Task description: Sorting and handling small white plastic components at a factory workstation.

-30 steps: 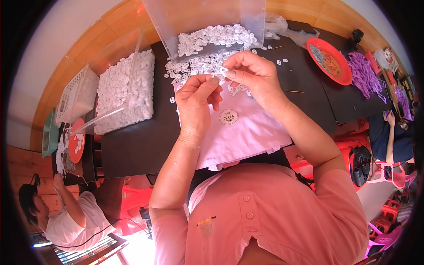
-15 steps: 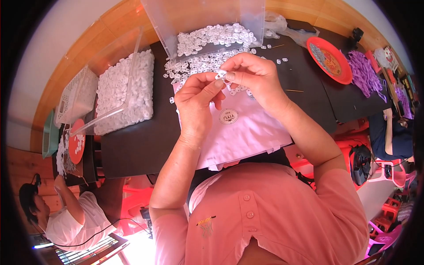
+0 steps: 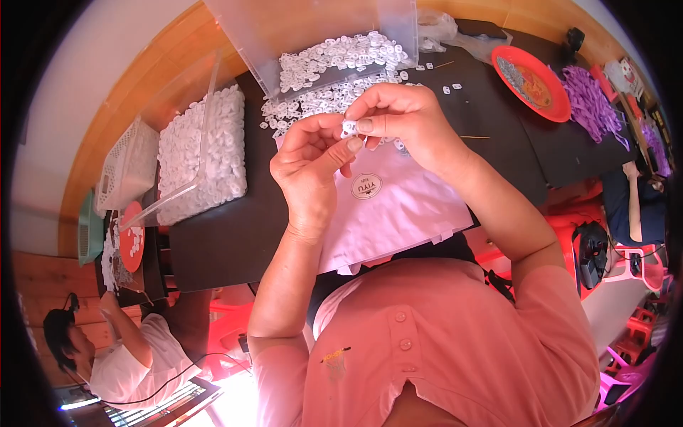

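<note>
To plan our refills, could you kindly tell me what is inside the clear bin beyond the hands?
Inside the clear bin, many small white pieces lie heaped. The upper ones cover whatever lies beneath, so that cannot be seen.

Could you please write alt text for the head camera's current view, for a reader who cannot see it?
A person's left hand and right hand pinch at least one small white piece above pink fabric. Beyond, many similar pieces lie in and before a clear bin on a dark table.

White piece (image 3: 349, 128); pink cloth (image 3: 398, 213); purple strips (image 3: 592, 107).
</note>
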A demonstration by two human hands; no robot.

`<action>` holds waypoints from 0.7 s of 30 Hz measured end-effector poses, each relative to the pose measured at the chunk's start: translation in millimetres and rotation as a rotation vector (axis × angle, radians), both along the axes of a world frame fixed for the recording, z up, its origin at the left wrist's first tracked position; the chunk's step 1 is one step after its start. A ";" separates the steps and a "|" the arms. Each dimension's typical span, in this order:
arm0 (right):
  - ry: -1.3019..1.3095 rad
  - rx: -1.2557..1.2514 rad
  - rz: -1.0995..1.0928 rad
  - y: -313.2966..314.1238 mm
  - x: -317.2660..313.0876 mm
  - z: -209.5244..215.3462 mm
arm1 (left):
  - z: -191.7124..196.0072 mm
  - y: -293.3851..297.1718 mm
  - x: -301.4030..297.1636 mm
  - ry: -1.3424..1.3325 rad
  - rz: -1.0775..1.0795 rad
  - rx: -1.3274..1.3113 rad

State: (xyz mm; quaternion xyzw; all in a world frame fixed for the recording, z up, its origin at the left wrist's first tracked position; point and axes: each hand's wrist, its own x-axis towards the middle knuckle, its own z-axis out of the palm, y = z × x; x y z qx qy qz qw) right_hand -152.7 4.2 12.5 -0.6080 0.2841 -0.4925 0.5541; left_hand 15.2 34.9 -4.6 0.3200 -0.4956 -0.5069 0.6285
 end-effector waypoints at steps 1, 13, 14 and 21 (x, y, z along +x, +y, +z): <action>0.004 0.060 0.012 -0.3 0.0 1.4 | -0.2 0.6 0.0 -0.004 -0.002 0.002; 0.109 0.139 0.091 1.8 -6.0 8.0 | 0.9 2.5 -2.8 -0.097 0.016 -0.053; 0.127 0.133 0.122 0.5 -7.9 9.0 | 1.1 3.0 -2.6 -0.106 -0.003 -0.076; 0.152 0.134 0.176 -1.8 -12.0 8.7 | -1.1 3.9 -0.5 -0.167 -0.010 -0.134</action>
